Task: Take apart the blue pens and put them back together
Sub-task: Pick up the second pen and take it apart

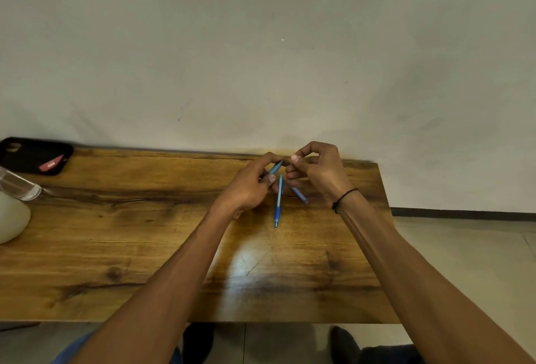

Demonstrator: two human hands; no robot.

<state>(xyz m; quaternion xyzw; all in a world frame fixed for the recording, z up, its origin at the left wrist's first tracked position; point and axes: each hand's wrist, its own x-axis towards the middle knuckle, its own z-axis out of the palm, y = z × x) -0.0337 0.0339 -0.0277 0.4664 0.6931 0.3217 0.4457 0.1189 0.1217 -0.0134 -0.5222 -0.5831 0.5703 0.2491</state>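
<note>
blue pen barrel [274, 169] gripped in left hand [246, 189], right hand [316, 172] pinching its tip (small part, unclear), whole pen [278, 207] on table [145, 233]

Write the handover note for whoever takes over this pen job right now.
Left hand: grip closed on a blue plastic pen barrel, raised above the wooden table.
Right hand: fingers pinched at the barrel's far end; what they hold is too small to tell.
On the table: one slim blue pen with darker grip, tip toward the person, and a short blue-violet pen piece under the right hand.
Done: one pen seems partly apart.
Left: finish it, reassemble, then do the lying pen.
</note>
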